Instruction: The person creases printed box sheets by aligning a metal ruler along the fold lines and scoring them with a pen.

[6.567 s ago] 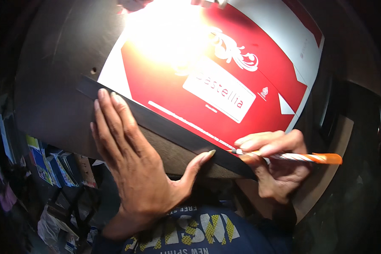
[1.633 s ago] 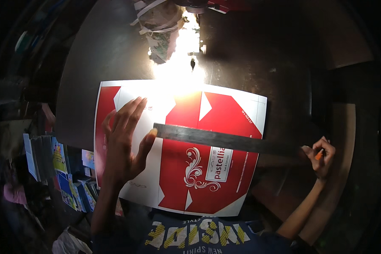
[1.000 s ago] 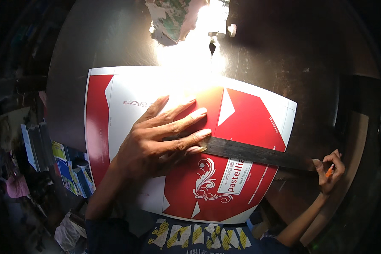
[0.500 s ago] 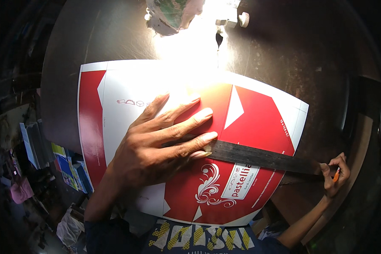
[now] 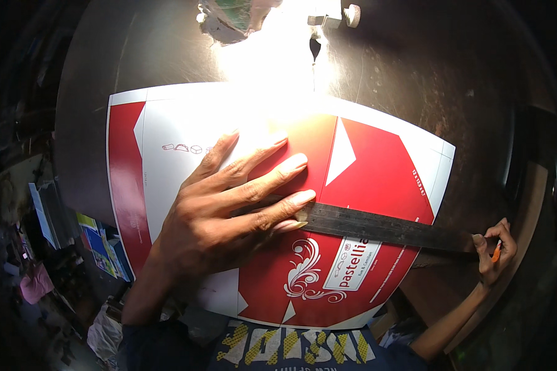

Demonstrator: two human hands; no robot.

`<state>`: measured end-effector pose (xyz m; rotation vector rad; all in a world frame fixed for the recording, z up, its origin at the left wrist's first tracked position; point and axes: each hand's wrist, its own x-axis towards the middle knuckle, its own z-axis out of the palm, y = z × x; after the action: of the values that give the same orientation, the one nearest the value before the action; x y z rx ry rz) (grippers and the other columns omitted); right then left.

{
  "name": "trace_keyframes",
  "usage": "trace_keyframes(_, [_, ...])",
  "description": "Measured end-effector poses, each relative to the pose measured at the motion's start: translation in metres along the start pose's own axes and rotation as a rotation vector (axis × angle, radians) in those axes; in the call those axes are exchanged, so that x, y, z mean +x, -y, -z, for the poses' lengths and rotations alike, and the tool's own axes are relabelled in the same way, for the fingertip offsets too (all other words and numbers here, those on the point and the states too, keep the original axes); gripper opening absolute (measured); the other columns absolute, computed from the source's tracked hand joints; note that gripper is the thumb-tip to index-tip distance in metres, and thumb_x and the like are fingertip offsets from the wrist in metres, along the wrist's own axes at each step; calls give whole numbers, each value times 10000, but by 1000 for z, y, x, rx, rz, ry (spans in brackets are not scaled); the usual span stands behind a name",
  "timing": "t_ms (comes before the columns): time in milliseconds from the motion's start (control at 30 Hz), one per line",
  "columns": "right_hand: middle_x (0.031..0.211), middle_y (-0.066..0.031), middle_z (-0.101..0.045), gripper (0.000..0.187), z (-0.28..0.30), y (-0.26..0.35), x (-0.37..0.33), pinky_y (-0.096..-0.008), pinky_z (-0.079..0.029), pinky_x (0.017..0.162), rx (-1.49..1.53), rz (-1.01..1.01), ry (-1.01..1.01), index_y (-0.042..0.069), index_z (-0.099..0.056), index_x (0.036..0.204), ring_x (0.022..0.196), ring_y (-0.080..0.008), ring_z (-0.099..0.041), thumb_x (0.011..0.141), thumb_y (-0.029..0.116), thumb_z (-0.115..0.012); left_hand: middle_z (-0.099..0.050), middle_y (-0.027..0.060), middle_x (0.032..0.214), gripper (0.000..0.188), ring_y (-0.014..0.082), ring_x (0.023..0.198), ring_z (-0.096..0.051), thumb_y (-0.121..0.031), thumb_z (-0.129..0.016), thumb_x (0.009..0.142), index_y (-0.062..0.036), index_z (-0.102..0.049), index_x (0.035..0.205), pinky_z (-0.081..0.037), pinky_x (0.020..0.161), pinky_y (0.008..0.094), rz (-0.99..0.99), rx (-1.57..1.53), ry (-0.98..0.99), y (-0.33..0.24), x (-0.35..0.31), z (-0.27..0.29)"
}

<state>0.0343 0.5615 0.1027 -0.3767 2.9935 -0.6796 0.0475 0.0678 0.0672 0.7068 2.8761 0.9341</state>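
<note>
Where the left hand (image 5: pixel 210 219) lies: I read it palm down, fingers spread wide and nothing clenched, across the middle of the printed sheet (image 5: pixel 380 170)

Left thumb and index finger: tips on the dark ruler (image 5: pixel 377 226); its left end is hidden from me under the hand

Right hand (image 5: pixel 496 250): fingers curled in, thumb against the ruler's right end, off the sheet; an orange pen (image 5: pixel 496 255) held among the fingers, only a short piece of it visible; how the fingers meet the ruler's underside, I cannot tell

Sheet: red and white, on the dark tabletop (image 5: pixel 414 93), its near edge overlapping the shirt (image 5: pixel 297 347) in my view

Ruler: flat across the red panel, slanting slightly down to the right, past the sheet's edge

Glare: lamp light washes out the sheet's far edge for me

Left side: books (image 5: pixel 105 250) below the tabletop, near a white plastic bag (image 5: pixel 105 337)
</note>
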Motion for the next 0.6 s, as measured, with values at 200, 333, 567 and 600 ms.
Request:
trace_keyframes(200, [677,-23,-473,329,-3,-2,4,-373,-390,774,-6,41,-17,68,-564,748,677,-152,-452,792,281,-811,-714,49,1247,325,309,1273,-607,-368,-794,784,-294,-770,1100,-304,1187,587,9,15,-8,0,-2,1])
trace_keyframes(333, [682,-29,-487,323,7,2,0,-385,-408,789,-42,33,-10,77,-559,738,653,-153,-457,790,262,-819,-691,33,1301,295,268,1307,-586,-309,-786,835,-241,-772,1122,-306,1176,552,-48,-18,-8,0,4,0])
trace_keyframes(567, [695,-17,-532,436,-10,10,16,-348,-389,644,-54,268,-35,85,-544,991,576,-143,-453,763,236,-883,-720,102,1221,277,341,1294,-587,-287,-798,798,-173,-805,1050,-296,1191,550,37,146,25,-10,3,7])
trace_keyframes(600, [698,-15,-530,463,-11,7,13,-344,-389,644,-46,260,-75,88,-534,1014,578,-138,-450,762,252,-886,-728,115,1196,286,360,1304,-576,-303,-799,793,-154,-808,1036,-295,1187,572,29,163,26,-9,3,6])
